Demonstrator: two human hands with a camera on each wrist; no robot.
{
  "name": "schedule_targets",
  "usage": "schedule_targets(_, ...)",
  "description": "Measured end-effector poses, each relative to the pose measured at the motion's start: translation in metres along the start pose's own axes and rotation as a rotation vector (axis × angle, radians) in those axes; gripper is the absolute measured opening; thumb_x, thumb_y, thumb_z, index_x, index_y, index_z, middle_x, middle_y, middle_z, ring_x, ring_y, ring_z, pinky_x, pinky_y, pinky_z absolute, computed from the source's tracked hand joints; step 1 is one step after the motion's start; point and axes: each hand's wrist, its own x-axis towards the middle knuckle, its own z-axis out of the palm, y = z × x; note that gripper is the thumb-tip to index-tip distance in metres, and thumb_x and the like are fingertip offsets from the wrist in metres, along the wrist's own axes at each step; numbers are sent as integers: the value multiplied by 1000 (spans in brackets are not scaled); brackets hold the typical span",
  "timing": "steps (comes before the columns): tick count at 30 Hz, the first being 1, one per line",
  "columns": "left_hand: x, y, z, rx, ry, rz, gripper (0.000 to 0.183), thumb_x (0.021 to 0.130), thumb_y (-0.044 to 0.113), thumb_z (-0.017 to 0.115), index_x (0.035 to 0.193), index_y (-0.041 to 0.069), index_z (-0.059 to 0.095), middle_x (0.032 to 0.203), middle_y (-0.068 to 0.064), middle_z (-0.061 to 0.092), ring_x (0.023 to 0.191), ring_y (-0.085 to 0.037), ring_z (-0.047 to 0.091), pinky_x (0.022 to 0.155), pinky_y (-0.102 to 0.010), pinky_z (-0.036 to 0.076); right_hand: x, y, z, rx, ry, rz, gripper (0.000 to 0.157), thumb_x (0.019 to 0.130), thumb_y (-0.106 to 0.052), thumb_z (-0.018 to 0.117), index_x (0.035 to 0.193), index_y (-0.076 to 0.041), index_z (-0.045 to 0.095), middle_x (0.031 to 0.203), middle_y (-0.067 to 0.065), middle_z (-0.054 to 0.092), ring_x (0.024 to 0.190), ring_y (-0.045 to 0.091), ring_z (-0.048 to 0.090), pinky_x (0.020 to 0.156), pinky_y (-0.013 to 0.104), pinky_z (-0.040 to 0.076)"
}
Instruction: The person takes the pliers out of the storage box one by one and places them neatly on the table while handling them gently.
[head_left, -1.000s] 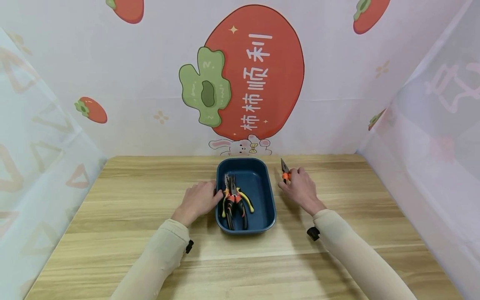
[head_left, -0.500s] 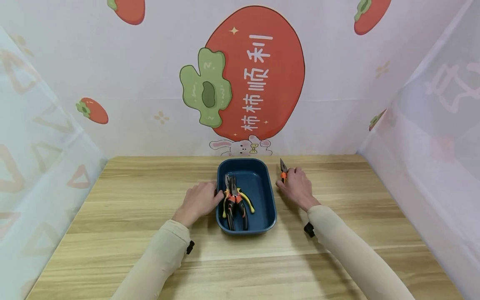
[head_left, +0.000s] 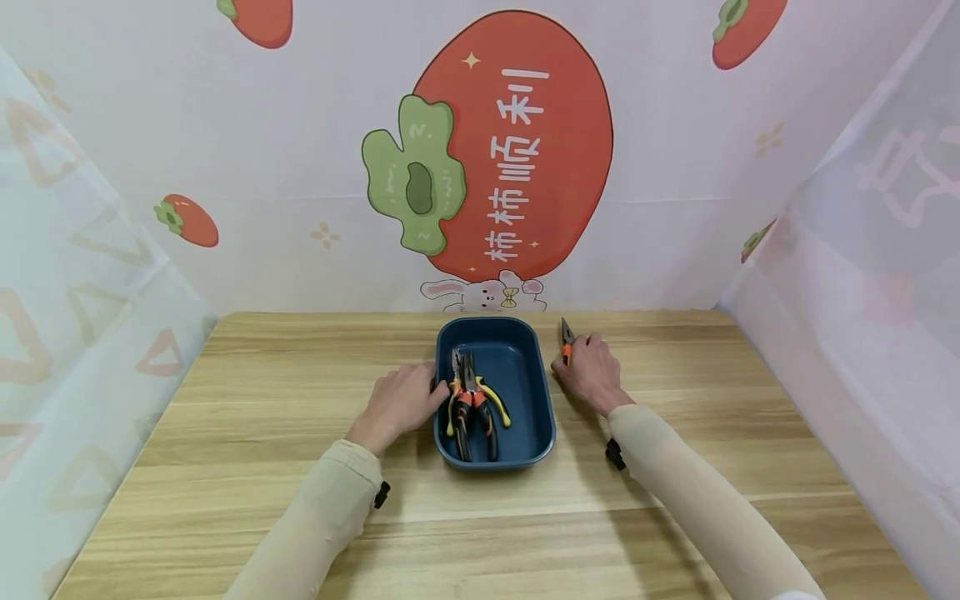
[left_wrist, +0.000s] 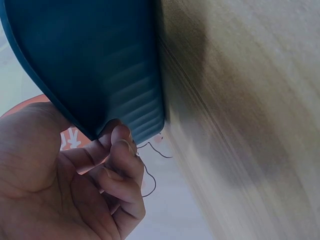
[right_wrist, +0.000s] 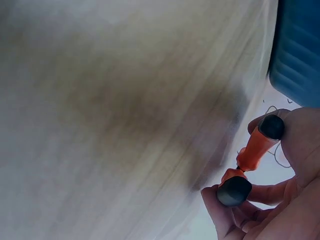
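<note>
A dark blue rectangular tray (head_left: 519,362) sits mid-table. My left hand (head_left: 399,398) grips its left rim, the thumb over the edge and the curled fingers (left_wrist: 122,170) against the outer wall. Inside lie red-and-black pliers (head_left: 487,423) on top of yellow-handled pliers (head_left: 495,400), both along the left side. To the right of the tray, my right hand (head_left: 592,373) holds needle-nose pliers (head_left: 567,335), pointed away from me. Their orange handles (right_wrist: 256,147) with black ends show between thumb and fingers in the right wrist view. The palm hides part of them in the head view.
The wooden table (head_left: 495,542) ends at a printed back cloth (head_left: 292,267) close behind the tray. Pale cloth walls (head_left: 862,275) stand on both sides. Each wrist wears a small black device (head_left: 615,454).
My right hand has shifted slightly left toward the tray, and its pliers have turned a little straighter. The left hand and the tray hold still.
</note>
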Motion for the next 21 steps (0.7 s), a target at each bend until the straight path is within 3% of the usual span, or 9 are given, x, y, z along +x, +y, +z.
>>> schedule_targets(21,1,-1,2,14,4,2,28,100,31,58,80,12,55,64,-4,50,55,-23,50,53,-37,38,5,1,5,-58,8,-18,34,92,-30,61,95,4,55,108,27,52,95,42,54,81,55,47)
